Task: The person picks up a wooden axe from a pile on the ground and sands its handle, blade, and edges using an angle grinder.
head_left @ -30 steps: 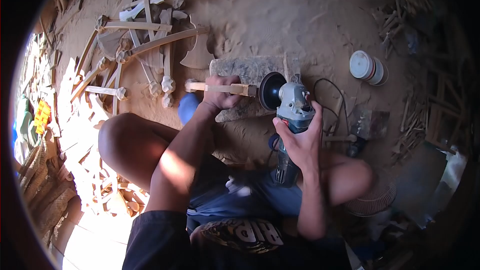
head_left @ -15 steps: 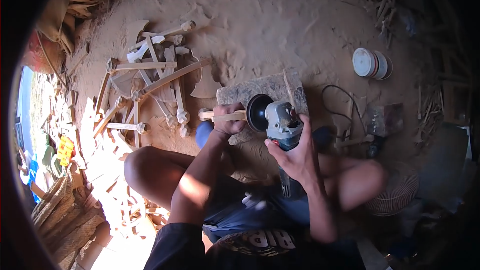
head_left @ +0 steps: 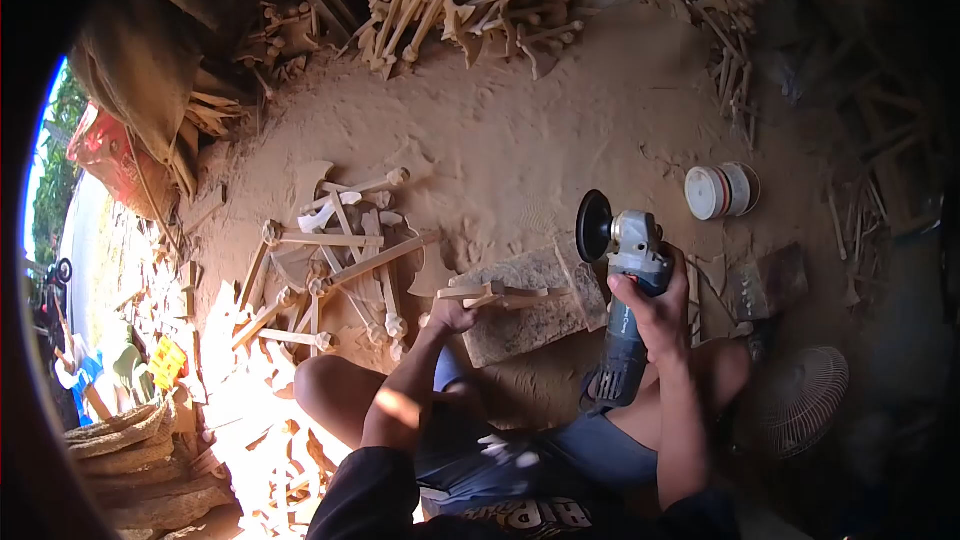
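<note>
My right hand [head_left: 660, 310] is wrapped round the body of an angle grinder [head_left: 626, 325]. The grinder stands upright, its round black disc [head_left: 595, 226] raised and apart from any wood. In my left hand [head_left: 455, 317] is a pale wooden piece [head_left: 515, 295], gripped at its left end, with a short arm jutting out near the hand. It extends rightward over a worn flat board [head_left: 520, 335] on the ground in front of my legs; whether it touches the board I cannot tell.
Left of the board lies a heap of knobbed wooden sticks [head_left: 345, 265] and axe-shaped flat pieces. Many similar pieces [head_left: 430, 10] are piled at the back. A lidded white bucket [head_left: 718, 191] stands at the right, with a dark block [head_left: 770, 282] and a round wire fan guard [head_left: 805, 400] nearer me.
The grinder has lifted off to the right, away from the wooden piece. My left hand has turned the piece, showing more of it. The view has tilted up, bringing the back pile into sight.
</note>
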`<state>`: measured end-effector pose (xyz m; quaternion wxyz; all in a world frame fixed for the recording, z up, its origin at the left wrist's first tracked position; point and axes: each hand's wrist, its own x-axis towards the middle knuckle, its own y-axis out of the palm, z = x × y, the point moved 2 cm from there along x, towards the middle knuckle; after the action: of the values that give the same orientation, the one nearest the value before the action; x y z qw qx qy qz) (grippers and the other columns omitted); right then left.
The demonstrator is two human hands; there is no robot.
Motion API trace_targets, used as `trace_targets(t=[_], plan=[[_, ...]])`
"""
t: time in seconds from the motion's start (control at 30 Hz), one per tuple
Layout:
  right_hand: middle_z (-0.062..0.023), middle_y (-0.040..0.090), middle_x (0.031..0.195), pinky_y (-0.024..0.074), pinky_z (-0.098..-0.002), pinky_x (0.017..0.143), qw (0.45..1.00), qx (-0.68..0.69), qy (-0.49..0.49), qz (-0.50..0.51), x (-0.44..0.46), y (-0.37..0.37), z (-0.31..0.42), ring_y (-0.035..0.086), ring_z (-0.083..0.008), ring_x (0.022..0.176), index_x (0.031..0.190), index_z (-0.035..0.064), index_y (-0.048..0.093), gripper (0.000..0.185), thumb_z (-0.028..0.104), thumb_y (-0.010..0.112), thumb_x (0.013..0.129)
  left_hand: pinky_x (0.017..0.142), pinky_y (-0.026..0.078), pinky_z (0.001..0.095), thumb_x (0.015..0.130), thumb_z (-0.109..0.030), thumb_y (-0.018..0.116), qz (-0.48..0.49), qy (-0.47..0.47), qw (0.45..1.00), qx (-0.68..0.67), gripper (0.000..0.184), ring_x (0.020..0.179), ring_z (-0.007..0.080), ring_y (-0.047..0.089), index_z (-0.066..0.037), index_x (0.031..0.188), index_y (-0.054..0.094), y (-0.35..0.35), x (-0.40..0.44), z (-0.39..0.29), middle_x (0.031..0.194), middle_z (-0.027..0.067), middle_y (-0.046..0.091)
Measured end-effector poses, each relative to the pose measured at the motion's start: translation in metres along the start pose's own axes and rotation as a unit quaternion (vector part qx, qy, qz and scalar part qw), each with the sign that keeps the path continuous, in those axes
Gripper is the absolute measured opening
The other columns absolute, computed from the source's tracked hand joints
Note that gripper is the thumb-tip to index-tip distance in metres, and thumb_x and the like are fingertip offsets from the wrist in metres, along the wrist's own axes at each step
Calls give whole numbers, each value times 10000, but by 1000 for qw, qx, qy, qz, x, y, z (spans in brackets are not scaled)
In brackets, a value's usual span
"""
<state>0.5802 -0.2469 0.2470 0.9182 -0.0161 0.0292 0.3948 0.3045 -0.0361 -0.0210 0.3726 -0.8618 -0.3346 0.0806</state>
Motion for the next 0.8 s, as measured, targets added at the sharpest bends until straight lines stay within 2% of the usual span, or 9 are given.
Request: trace_targets(t=[0.1,0.13,0.23,0.33,0.37,0.5,0.57,0.73,0.8], plan=[[-107,684,965,615,-379,625,990,131,34,-41,13,-30,19,708,-220,718,1236,48,560,511,183,842,832,770,595,512,858,-308,707,-142,-82,986,34,319,884,442,730,-150,1127,776,-48,41,-68,1000,192,770],[-107,687,962,619,-380,628,980,188,46,-43,17,-40,13,710,-226,725,1237,52,575,490,206,829,848,736,590,478,857,-301,724,-184,-100,977,32,324,805,369,748,-80,1092,765,-65,58,-93,935,230,753],[-85,678,1083,619,-376,687,947,311,72,-36,13,-55,-2,694,-233,878,1296,103,578,460,337,752,940,645,565,410,911,-254,736,9,-216,970,-109,254,654,233,685,-29,1021,689,-107,90,-117,790,160,708],[-89,670,1100,627,-396,714,955,282,49,-78,9,-58,-7,694,-232,896,1348,99,543,510,264,776,926,556,507,300,987,-160,692,-36,-139,910,-390,186,588,96,565,-40,937,558,-108,69,-180,749,5,581],[-92,665,1119,629,-402,725,968,222,14,-112,4,-53,-4,694,-233,908,1368,97,531,531,236,782,921,496,462,292,1019,-152,647,-48,-138,863,-485,156,548,103,529,-74,965,523,-91,59,-183,714,-18,531],[-125,601,1268,588,-383,846,988,2,-81,-133,-16,-33,-13,667,-210,1020,1487,65,436,750,158,845,865,441,415,288,1010,-107,633,-141,-283,807,-498,130,516,105,519,-82,1027,507,-13,0,-179,718,-1,527],[-176,544,1359,477,-417,1066,987,-96,-86,-100,-28,-17,-19,581,-271,1229,1495,22,388,869,207,899,818,550,476,321,1020,-131,622,-140,-272,852,-426,136,610,153,582,-42,1093,549,17,-28,-164,761,29,571],[-270,562,1453,464,-435,1123,976,-213,-51,-17,-66,25,-48,582,-357,1335,1593,-14,319,1034,257,913,791,847,530,424,977,-81,620,-129,-224,942,-212,296,929,313,678,32,1246,572,61,-74,-123,983,172,695],[-226,578,1416,462,-417,1115,977,-207,-57,-8,-79,45,-55,589,-303,1292,1576,-18,357,990,220,915,793,904,527,446,960,-64,619,-141,-251,919,-268,321,1019,358,679,30,1263,572,58,-73,-121,1084,210,698]])
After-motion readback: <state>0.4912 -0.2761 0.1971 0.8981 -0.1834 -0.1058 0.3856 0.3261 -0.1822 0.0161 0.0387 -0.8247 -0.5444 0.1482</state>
